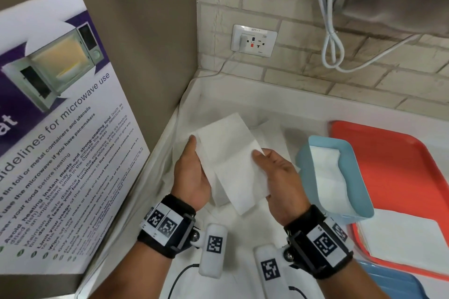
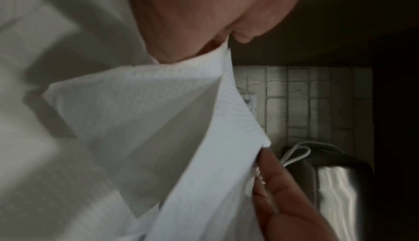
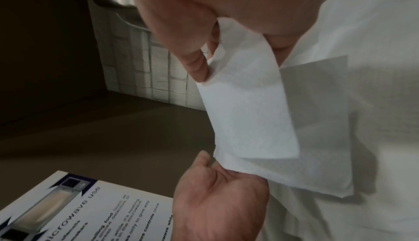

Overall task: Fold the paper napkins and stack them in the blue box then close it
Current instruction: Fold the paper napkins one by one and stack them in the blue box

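Two hands hold one white napkin (image 1: 230, 160) above the desk (image 1: 243, 99) in the head view. The left hand (image 1: 192, 177) pinches the napkin's left edge with the thumb on top; the right hand (image 1: 279, 177) pinches its right edge the same way. The napkin is folded into a long strip, its long axis running from the far left toward the near right, with one short end pointing at the back corner of the desk and the other hanging down between the wrists. Just right of the right hand stands the blue box (image 1: 359, 192), open, with folded napkins inside, resting on the red tray (image 1: 401, 165). A flat white sheet (image 1: 401, 238) lies on the tray in front of the box. A microwave poster (image 1: 60, 141) leans at the left, and a wall socket (image 1: 254, 40) sits on the brick wall behind.

From the left wrist, the left hand (image 2: 204, 17) grips the napkin (image 2: 158, 119) at its upper corner, and fingers (image 2: 283, 191) of the other hand touch its opposite edge. The fold opens toward the camera.

From the right wrist, the right hand (image 3: 204, 20) pinches the napkin (image 3: 247, 110) between thumb and fingers, the strip stretching away to the left hand (image 3: 217, 196), which holds its far end.
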A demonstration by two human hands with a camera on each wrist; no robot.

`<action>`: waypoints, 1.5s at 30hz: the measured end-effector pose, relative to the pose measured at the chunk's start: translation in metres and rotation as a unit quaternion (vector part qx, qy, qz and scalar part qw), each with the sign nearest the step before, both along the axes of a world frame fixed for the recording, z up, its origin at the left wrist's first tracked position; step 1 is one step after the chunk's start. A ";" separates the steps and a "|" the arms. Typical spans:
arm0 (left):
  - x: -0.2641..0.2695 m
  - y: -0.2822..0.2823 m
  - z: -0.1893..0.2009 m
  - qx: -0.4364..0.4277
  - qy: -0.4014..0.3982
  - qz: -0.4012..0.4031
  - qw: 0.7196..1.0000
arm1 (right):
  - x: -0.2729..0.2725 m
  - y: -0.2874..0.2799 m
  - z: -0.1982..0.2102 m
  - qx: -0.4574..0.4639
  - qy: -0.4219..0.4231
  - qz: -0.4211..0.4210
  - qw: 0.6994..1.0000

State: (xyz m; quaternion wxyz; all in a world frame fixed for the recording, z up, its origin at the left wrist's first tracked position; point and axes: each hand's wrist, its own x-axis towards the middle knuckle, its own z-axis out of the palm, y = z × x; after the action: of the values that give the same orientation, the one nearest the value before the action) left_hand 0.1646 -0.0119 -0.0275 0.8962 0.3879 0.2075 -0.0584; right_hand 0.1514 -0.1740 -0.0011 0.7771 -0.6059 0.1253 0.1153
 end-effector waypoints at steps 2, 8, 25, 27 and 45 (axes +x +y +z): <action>0.001 -0.001 -0.001 0.009 -0.013 -0.002 1.000 | -0.001 0.002 -0.004 -0.012 0.003 0.002 1.000; -0.003 -0.005 -0.004 0.072 -0.068 -0.002 0.995 | -0.008 0.005 -0.013 -0.008 0.015 0.012 1.000; -0.012 -0.015 0.003 0.153 -0.108 -0.116 0.975 | 0.014 0.003 -0.013 -0.300 -0.186 0.063 0.933; -0.012 -0.017 0.004 0.173 -0.111 -0.121 0.971 | 0.012 0.006 -0.013 -0.314 -0.190 0.067 0.928; -0.006 -0.005 0.004 0.232 -0.150 -0.075 0.958 | 0.022 0.003 -0.017 -0.187 -0.165 -0.004 0.968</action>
State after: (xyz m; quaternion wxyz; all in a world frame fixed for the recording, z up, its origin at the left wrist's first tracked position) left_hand 0.1584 -0.0168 -0.0238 0.7952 0.6042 0.0484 -0.0169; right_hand 0.1732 -0.1710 -0.0177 0.6601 -0.7508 0.0172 -0.0153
